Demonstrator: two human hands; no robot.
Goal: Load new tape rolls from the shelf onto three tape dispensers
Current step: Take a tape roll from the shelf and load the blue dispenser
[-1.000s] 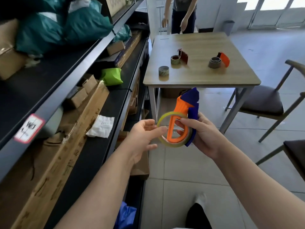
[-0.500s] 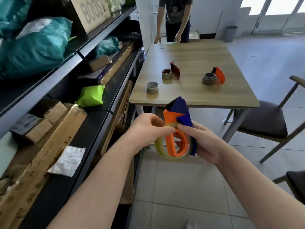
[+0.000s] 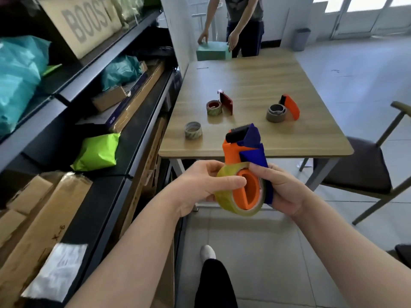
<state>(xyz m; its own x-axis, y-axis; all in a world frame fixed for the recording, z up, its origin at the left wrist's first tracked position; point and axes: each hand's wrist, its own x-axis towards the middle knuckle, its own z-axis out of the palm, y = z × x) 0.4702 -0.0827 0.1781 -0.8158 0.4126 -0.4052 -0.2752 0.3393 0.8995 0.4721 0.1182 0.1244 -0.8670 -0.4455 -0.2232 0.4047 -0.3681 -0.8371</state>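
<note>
My right hand (image 3: 282, 187) grips an orange and blue tape dispenser (image 3: 244, 152) by its blue side, its toothed blade pointing up. A clear yellowish tape roll (image 3: 226, 200) sits around the dispenser's orange hub, and my left hand (image 3: 204, 183) pinches its left rim with the thumb across the front. On the wooden table (image 3: 251, 81) ahead lie a dark red dispenser (image 3: 226, 103) with a roll (image 3: 214, 107) beside it, an orange dispenser (image 3: 291, 106) with a grey-brown roll (image 3: 276, 112), and a loose used roll (image 3: 193, 130).
A black shelf unit (image 3: 138, 121) runs along my left, stacked with cardboard boxes, teal bags and a green package (image 3: 97, 152). Another person (image 3: 242, 23) stands at the table's far end, hands on a teal box (image 3: 213, 51). A chair (image 3: 364, 172) stands right of the table.
I have walked nearer the table. My left hand has closed on the roll and pushed it onto the dispenser's hub. The person at the far end now handles a teal box.
</note>
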